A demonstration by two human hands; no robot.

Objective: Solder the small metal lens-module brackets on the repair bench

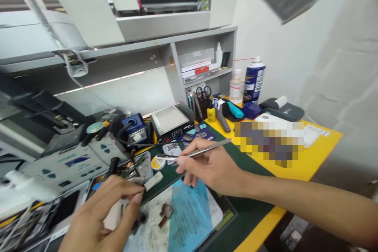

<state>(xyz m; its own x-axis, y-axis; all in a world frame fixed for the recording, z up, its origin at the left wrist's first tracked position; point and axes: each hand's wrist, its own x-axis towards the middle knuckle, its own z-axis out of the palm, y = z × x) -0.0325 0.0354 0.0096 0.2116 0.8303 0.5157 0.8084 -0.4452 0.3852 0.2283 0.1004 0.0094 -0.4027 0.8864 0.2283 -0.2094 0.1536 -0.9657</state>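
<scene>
Metal tweezers (pixel 215 145) lie across the fingers of my right hand (pixel 211 169), which grips them over the far part of a stained blue and white work pad (pixel 191 208). Something small and dark shows beneath its curled fingers, too little to name. At lower left, my left hand (pixel 103 212) is closed in a pinch, thumb against fingers. A pale thing shows behind that pinch, but whether it is held I cannot tell. A small brown strip-like part (pixel 164 214) rests on the pad between the hands.
A flat heating plate (pixel 171 120) and a blue soldering-iron stand (pixel 132 128) sit at the back. Grey control units (pixel 79 161) line the left. Past my right hand are a spray can (pixel 254 80), a clear bottle (pixel 236 86) and a yellow bottle (pixel 211 113). A large printer (pixel 165 23) tops the shelf.
</scene>
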